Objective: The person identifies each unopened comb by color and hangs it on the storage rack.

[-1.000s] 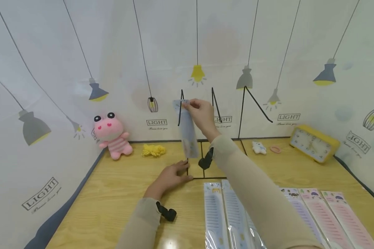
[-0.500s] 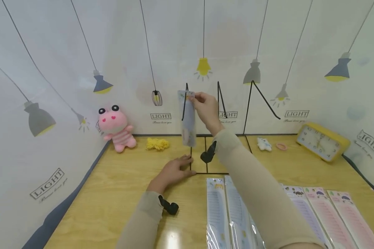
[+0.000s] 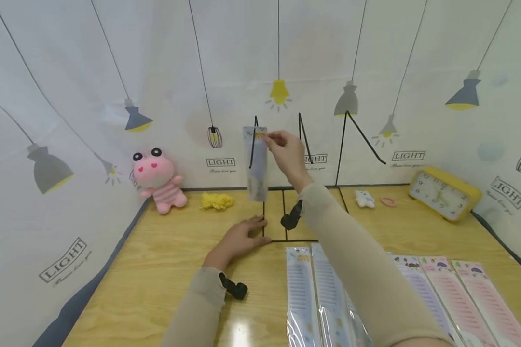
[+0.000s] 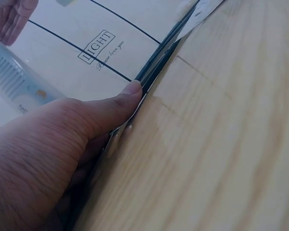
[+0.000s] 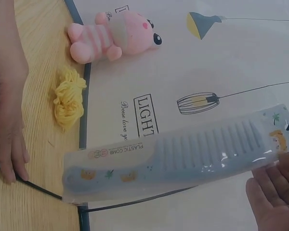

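My right hand [image 3: 288, 154] pinches the top right corner of a blue plastic comb in a clear packet [image 5: 197, 151]. The packet hangs upright at the leftmost prong of a black wire rack [image 3: 253, 144]; the prong crosses in front of the packet's upper part in the head view. Low on the table, my left hand [image 3: 239, 239] rests on the left corner of the rack's base with fingers extended. Its thumb [image 4: 120, 106] lies along the dark wire in the left wrist view, where the other fingers are mostly hidden.
Packaged blue combs [image 3: 299, 289] lie at the front right, beside purple and pink packaged combs [image 3: 451, 299]. A pink plush toy [image 3: 159, 178], yellow yarn [image 3: 217, 201], a small white figure [image 3: 364, 199], a pink ring [image 3: 388, 201] and a yellow clock [image 3: 445, 193] line the wall.
The packaged comb, tilted a second ago, now hangs straighter at the left prong, still pinched by my right hand. My left hand keeps its place on the rack's base.
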Motion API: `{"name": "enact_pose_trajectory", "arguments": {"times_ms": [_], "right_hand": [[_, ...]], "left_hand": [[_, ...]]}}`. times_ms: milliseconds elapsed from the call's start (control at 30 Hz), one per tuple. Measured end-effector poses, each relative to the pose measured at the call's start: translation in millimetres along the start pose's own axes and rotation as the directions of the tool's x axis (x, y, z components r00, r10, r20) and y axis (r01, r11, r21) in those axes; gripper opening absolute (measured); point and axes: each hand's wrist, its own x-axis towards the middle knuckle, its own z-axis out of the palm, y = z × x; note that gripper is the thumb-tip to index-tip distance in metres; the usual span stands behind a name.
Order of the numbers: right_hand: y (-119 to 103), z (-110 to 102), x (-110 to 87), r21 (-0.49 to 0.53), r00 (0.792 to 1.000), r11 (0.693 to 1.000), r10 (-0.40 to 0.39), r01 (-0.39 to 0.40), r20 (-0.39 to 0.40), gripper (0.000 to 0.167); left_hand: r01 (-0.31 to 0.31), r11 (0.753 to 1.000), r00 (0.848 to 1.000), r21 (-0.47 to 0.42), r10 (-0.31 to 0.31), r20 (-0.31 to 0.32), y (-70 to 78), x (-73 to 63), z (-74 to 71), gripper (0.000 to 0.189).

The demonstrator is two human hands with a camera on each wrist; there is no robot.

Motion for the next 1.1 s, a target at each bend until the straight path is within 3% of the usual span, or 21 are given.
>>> {"name": "enact_pose_trajectory", "arguments": {"times_ms": [167, 333, 500, 600, 700, 800, 1000, 1100], "right_hand": [[13, -24, -21.1, -0.074, 1.0, 0.997, 0.008, -0.007, 0.005, 0.031], [28, -51, -60.6, -0.076, 0.993, 0.993, 0.092, -0.087, 0.073, 0.038], [42, -73, -109.0, -0.084, 0.961, 0.98, 0.193, -0.18, 0.198, 0.04], [55, -82, -137.2, -0.084, 0.934, 0.979, 0.2, -0.183, 0.297, 0.037], [73, -86, -160.9, -0.137, 0.9, 0.984, 0.159, -0.112, 0.407, 0.034], [90, -87, -174.2, -0.207, 0.858, 0.978, 0.096, 0.013, 0.504, 0.031], [110, -94, -179.3, -0.295, 0.763, 0.926, 0.011, 0.237, 0.646, 0.043], [113, -99, -179.9, -0.333, 0.733, 0.897, 0.016, 0.289, 0.68, 0.055]], "left_hand": [[-0.001, 1.0, 1.0, 0.013, 0.001, 0.008, 0.9, 0.4, 1.0, 0.07], [0.005, 1.0, 1.0, 0.0, -0.005, 0.0, 1.3, 0.9, -0.1, 0.07], [0.011, 1.0, 1.0, -0.001, -0.011, -0.006, -0.8, 1.2, 0.0, 0.069], [0.019, 1.0, 1.0, -0.005, -0.019, -0.008, -0.9, 0.8, 0.0, 0.07], [0.019, 1.0, 1.0, -0.003, -0.019, -0.01, -2.1, -0.2, 0.8, 0.07], [0.021, 1.0, 1.0, 0.003, -0.021, -0.009, -3.1, -2.4, 1.6, 0.07], [0.025, 1.0, 1.0, -0.012, -0.025, -0.001, 1.5, -5.7, 1.2, 0.069], [0.022, 1.0, 1.0, -0.019, -0.022, -0.002, 3.9, -4.3, 2.7, 0.07]]}}
